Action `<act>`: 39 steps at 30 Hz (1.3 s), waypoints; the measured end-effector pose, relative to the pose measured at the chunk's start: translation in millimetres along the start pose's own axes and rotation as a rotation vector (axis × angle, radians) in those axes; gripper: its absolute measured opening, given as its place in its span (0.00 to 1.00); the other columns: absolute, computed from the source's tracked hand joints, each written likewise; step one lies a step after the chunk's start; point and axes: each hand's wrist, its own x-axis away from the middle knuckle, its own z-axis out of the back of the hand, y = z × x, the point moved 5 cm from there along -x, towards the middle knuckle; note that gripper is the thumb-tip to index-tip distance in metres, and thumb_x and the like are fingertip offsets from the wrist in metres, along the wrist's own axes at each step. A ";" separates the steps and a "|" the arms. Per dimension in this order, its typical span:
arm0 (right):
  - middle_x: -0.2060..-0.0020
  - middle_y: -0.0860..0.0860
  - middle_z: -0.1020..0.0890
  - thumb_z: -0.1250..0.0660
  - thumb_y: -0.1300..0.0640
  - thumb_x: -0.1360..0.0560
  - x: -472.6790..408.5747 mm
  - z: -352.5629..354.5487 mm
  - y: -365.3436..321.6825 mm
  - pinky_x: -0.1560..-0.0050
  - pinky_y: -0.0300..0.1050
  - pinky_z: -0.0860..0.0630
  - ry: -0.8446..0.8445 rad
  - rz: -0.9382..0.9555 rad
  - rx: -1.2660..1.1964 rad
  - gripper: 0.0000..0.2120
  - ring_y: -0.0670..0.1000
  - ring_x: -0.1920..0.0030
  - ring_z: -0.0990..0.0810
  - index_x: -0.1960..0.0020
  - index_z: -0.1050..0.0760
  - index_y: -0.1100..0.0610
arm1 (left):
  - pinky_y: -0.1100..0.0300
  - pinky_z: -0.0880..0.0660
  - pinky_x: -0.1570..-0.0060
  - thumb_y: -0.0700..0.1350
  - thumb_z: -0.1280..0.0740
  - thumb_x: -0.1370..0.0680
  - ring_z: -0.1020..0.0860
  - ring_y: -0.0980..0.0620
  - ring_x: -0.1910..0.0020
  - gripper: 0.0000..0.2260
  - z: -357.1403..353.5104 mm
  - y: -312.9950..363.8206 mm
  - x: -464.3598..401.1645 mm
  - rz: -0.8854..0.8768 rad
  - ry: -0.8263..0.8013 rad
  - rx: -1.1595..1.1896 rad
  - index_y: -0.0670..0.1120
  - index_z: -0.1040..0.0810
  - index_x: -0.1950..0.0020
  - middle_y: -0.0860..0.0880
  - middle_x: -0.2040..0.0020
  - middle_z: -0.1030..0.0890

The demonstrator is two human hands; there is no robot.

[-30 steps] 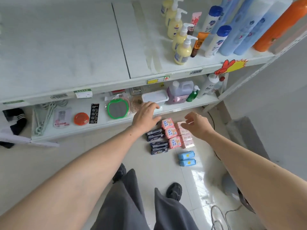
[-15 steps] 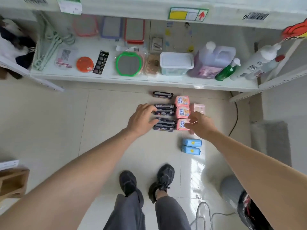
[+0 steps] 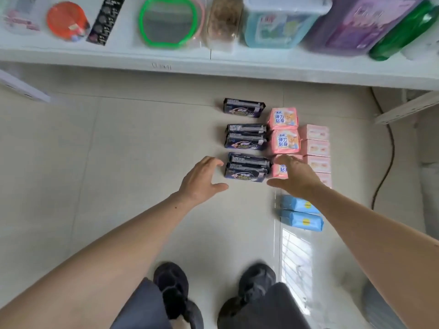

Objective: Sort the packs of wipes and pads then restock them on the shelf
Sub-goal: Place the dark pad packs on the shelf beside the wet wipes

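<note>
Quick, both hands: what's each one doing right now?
Left hand: open, holding nothing, beside the dark packs.
Right hand: open, holding nothing, over a pink pack.

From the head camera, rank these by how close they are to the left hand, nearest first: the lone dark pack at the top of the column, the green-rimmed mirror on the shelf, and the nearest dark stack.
Measured from the left hand:
1. Nearest dark stack, just right of its fingers.
2. Lone dark pack, farther up the column, toward the shelf.
3. Green-rimmed mirror, on the shelf beyond.
</note>
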 end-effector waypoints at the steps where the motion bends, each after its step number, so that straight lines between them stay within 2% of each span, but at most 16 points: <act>1: 0.35 0.55 0.25 0.26 0.47 0.29 -13.9 -11.9 4.1 0.40 0.47 0.30 -0.004 0.022 0.012 0.30 0.56 0.36 0.28 0.31 0.31 0.54 | 0.51 0.27 0.44 0.49 0.24 0.31 0.26 0.50 0.39 0.27 -16.7 -10.7 -10.0 0.009 0.006 0.024 0.45 0.28 0.35 0.49 0.37 0.27; 4: 0.35 0.54 0.25 0.27 0.44 0.29 -57.2 -47.0 19.7 0.38 0.49 0.29 -0.015 0.074 0.046 0.32 0.56 0.35 0.28 0.30 0.33 0.53 | 0.53 0.28 0.41 0.50 0.23 0.32 0.27 0.51 0.37 0.31 -67.0 -39.3 -39.9 0.037 0.011 0.093 0.46 0.31 0.33 0.50 0.35 0.29; 8: 0.42 0.52 0.20 0.25 0.46 0.31 -110.7 -83.2 35.5 0.47 0.49 0.23 -0.009 0.142 0.003 0.29 0.54 0.48 0.21 0.33 0.28 0.51 | 0.52 0.30 0.36 0.53 0.21 0.35 0.31 0.51 0.33 0.39 -124.1 -76.1 -78.7 0.085 0.040 0.127 0.48 0.35 0.30 0.50 0.32 0.33; 11: 0.42 0.52 0.21 0.24 0.46 0.32 -144.4 -100.9 44.9 0.50 0.49 0.21 0.018 0.185 -0.045 0.29 0.55 0.49 0.19 0.34 0.27 0.51 | 0.55 0.34 0.33 0.54 0.20 0.37 0.35 0.50 0.30 0.44 -152.3 -100.5 -103.1 0.102 0.087 0.136 0.45 0.38 0.27 0.47 0.30 0.34; 14: 0.44 0.51 0.19 0.26 0.42 0.31 -169.1 -110.9 48.1 0.48 0.45 0.25 0.064 0.277 0.019 0.26 0.54 0.47 0.21 0.38 0.25 0.53 | 0.61 0.35 0.37 0.52 0.19 0.38 0.33 0.51 0.33 0.41 -170.1 -114.4 -122.1 0.050 0.128 0.171 0.47 0.34 0.31 0.48 0.34 0.30; 16: 0.44 0.52 0.19 0.29 0.42 0.28 -178.4 -115.5 46.5 0.47 0.45 0.27 0.085 0.335 0.045 0.23 0.54 0.46 0.21 0.39 0.24 0.55 | 0.59 0.31 0.39 0.53 0.19 0.39 0.29 0.51 0.37 0.37 -177.4 -120.5 -132.0 0.024 0.160 0.205 0.47 0.31 0.34 0.49 0.37 0.27; 18: 0.43 0.52 0.19 0.32 0.43 0.25 -186.6 -120.3 46.8 0.47 0.44 0.29 0.093 0.353 0.072 0.22 0.55 0.44 0.22 0.37 0.25 0.55 | 0.59 0.28 0.45 0.52 0.20 0.38 0.24 0.52 0.42 0.33 -182.5 -124.4 -137.7 -0.003 0.181 0.247 0.48 0.28 0.38 0.51 0.42 0.22; 21: 0.41 0.52 0.20 0.35 0.42 0.24 -197.7 -127.0 48.6 0.47 0.44 0.29 0.048 0.345 0.125 0.22 0.55 0.44 0.23 0.35 0.27 0.54 | 0.66 0.30 0.56 0.48 0.21 0.35 0.22 0.56 0.49 0.25 -187.9 -125.6 -139.5 -0.046 0.183 0.326 0.49 0.26 0.42 0.55 0.48 0.20; 23: 0.41 0.52 0.20 0.35 0.44 0.23 -202.5 -128.8 50.2 0.47 0.44 0.29 0.029 0.348 0.137 0.20 0.53 0.47 0.24 0.36 0.26 0.54 | 0.65 0.28 0.54 0.47 0.22 0.34 0.21 0.56 0.49 0.23 -191.5 -127.3 -140.6 -0.052 0.183 0.370 0.50 0.25 0.42 0.56 0.48 0.19; 27: 0.43 0.52 0.19 0.35 0.47 0.22 -204.1 -125.9 49.3 0.45 0.46 0.27 0.034 0.351 0.121 0.16 0.54 0.46 0.23 0.39 0.23 0.54 | 0.55 0.22 0.46 0.47 0.21 0.37 0.19 0.54 0.50 0.25 -198.8 -133.5 -142.5 -0.053 0.188 0.500 0.49 0.25 0.42 0.54 0.49 0.17; 32: 0.47 0.52 0.18 0.35 0.47 0.22 -207.3 -127.0 51.6 0.47 0.47 0.26 0.091 0.347 0.067 0.15 0.55 0.48 0.22 0.41 0.20 0.55 | 0.58 0.22 0.47 0.40 0.21 0.35 0.18 0.54 0.53 0.25 -202.7 -137.7 -142.3 -0.072 0.181 0.604 0.47 0.25 0.41 0.51 0.49 0.17; 36: 0.58 0.50 0.17 0.35 0.50 0.22 -205.5 -131.2 52.4 0.53 0.49 0.21 0.087 0.322 -0.097 0.10 0.53 0.57 0.21 0.52 0.18 0.55 | 0.65 0.22 0.52 0.33 0.24 0.32 0.19 0.60 0.57 0.22 -202.2 -138.5 -141.0 -0.063 0.144 0.705 0.43 0.25 0.42 0.48 0.49 0.17; 39: 0.64 0.51 0.19 0.35 0.50 0.21 -204.1 -130.7 52.1 0.55 0.51 0.21 0.074 0.320 -0.124 0.13 0.51 0.61 0.23 0.62 0.22 0.52 | 0.60 0.22 0.50 0.32 0.24 0.33 0.19 0.57 0.56 0.19 -201.9 -143.1 -142.0 -0.055 0.114 0.736 0.46 0.24 0.47 0.48 0.51 0.17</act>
